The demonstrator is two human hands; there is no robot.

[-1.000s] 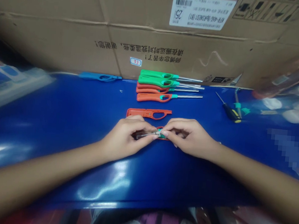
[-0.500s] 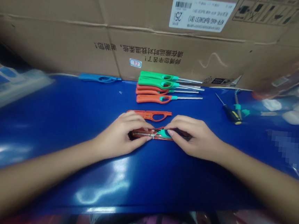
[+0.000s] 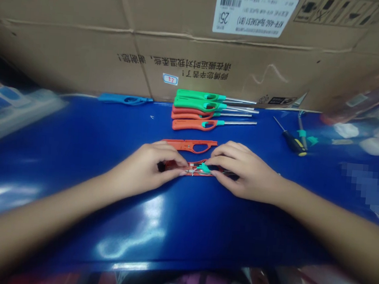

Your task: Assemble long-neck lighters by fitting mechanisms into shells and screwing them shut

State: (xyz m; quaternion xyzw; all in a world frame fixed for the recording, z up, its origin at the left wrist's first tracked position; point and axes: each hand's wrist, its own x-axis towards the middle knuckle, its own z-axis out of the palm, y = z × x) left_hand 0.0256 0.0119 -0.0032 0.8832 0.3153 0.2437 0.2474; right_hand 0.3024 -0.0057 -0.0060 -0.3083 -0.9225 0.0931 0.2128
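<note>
An opened orange long-neck lighter lies on the blue table with its inner parts exposed. My left hand grips its handle end between thumb and fingers. The fingers of my right hand close on its other end, at the teal trigger. A thin pale wire or tube runs across the middle of the lighter. What lies beneath my fingertips is partly hidden. Just behind it rests a loose orange half-shell with a trigger opening, touched by neither hand.
Behind the half-shell lie several green and orange lighters, nozzles pointing right. A blue lighter shell lies back left, a screwdriver on the right. A cardboard box walls off the back; a pale blurred tray stands left.
My left fingers have shifted slightly left along the lighter. My right fingers have changed their grip around the teal trigger, more of which now shows.
</note>
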